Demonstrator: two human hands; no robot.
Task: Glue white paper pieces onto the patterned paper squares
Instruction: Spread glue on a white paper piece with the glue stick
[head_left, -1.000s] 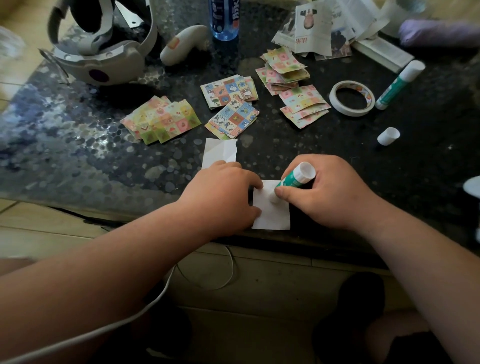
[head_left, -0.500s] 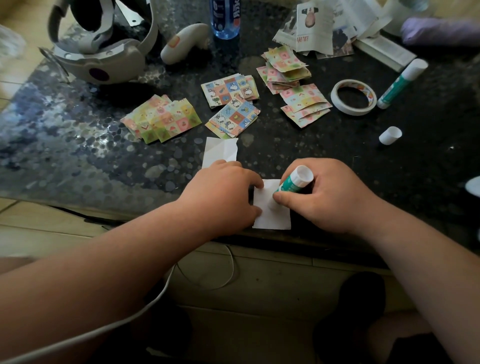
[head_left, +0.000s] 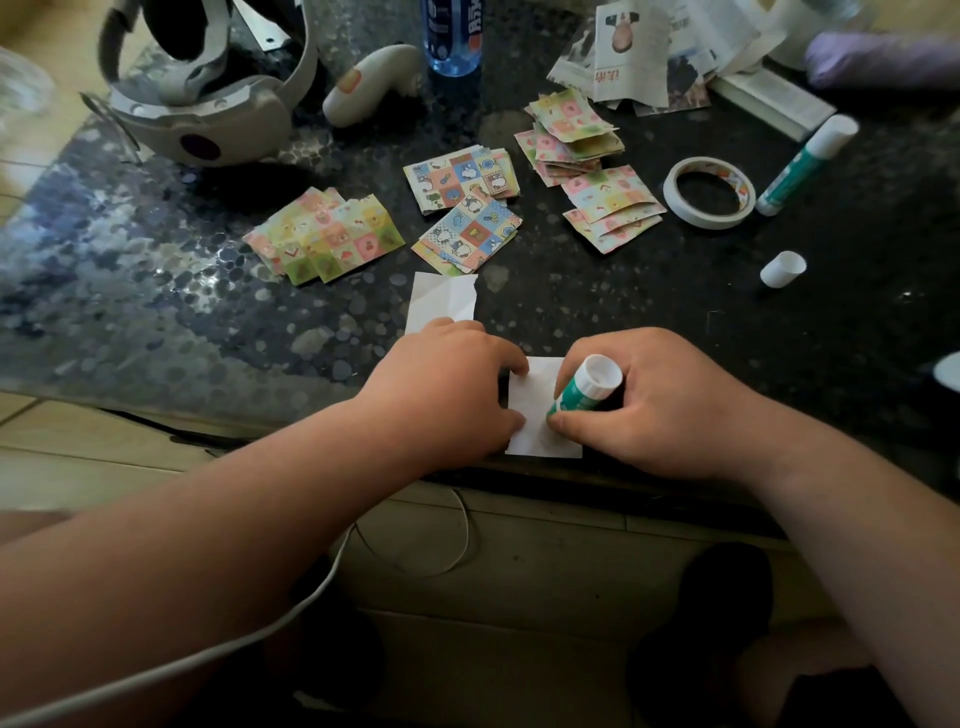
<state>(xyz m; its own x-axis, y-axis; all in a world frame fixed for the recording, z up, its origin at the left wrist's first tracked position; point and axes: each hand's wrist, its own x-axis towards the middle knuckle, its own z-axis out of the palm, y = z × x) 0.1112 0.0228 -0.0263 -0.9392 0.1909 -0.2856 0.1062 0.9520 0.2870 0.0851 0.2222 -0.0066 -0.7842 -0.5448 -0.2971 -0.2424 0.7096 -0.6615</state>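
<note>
White paper piece lies between both hands. Fingers of the left hand press its left edge. Fingers of the right hand clamp the glue stick, tip down on it.

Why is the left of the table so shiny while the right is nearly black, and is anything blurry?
Head view: light glares off the pebbled left part of the table, while its right part lies in shade; the white paper under the glue stick is bright and sharp; the purple thing in the top right corner is smeared out of focus.
</note>
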